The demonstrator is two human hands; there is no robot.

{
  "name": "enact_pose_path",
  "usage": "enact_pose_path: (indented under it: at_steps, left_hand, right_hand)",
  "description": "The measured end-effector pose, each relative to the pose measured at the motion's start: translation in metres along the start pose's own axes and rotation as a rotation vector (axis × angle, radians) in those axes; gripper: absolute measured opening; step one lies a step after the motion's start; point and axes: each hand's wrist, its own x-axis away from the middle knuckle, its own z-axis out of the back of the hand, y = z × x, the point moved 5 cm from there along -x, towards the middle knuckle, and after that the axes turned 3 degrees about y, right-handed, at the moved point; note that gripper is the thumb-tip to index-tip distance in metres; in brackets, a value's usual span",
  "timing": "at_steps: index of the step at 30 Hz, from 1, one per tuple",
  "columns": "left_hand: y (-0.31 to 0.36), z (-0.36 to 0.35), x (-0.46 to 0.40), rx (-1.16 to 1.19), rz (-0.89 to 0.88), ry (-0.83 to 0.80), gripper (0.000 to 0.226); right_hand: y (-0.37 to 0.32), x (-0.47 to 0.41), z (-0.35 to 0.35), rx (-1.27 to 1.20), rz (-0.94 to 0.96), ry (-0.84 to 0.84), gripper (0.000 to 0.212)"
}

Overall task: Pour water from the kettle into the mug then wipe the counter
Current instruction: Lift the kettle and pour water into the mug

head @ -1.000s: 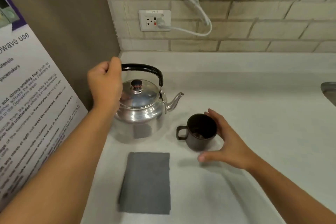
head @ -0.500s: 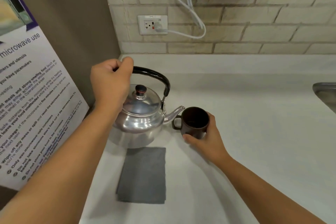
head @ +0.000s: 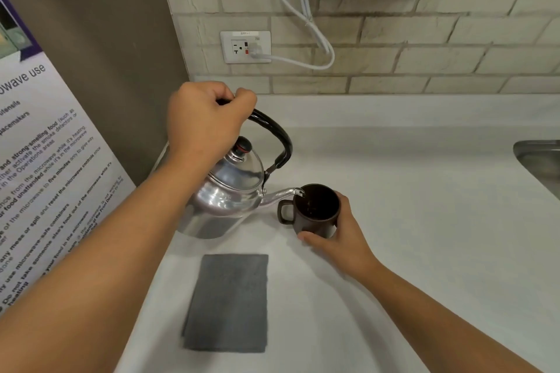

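Observation:
A shiny steel kettle [head: 225,191] with a black handle is tilted to the right, its spout tip over the rim of a dark brown mug [head: 315,210]. A thin stream of water falls from the spout into the mug. My left hand [head: 206,121] is closed around the kettle's handle. My right hand [head: 336,233] wraps the right side of the mug, which stands on the white counter [head: 424,221]. A folded grey cloth [head: 228,301] lies flat on the counter in front of the kettle.
A printed microwave notice [head: 45,185] leans on a brown panel at the left. A wall socket [head: 245,46] with a white cable sits on the brick wall behind. A steel sink edge [head: 539,157] shows at the right.
My left hand has lifted and tipped the kettle toward the mug, and water now runs from the spout. My right hand, open beside the mug earlier, now grips it.

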Motion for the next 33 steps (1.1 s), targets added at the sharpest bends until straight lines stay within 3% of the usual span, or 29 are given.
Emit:
enact_pose_path:
  at_steps: [33]
  left_hand:
    - [0.053, -0.006, -0.030, -0.281, -0.200, -0.127, 0.030]
  right_hand:
    - [0.003, -0.005, 0.003, 0.024, -0.024, -0.037, 0.082]
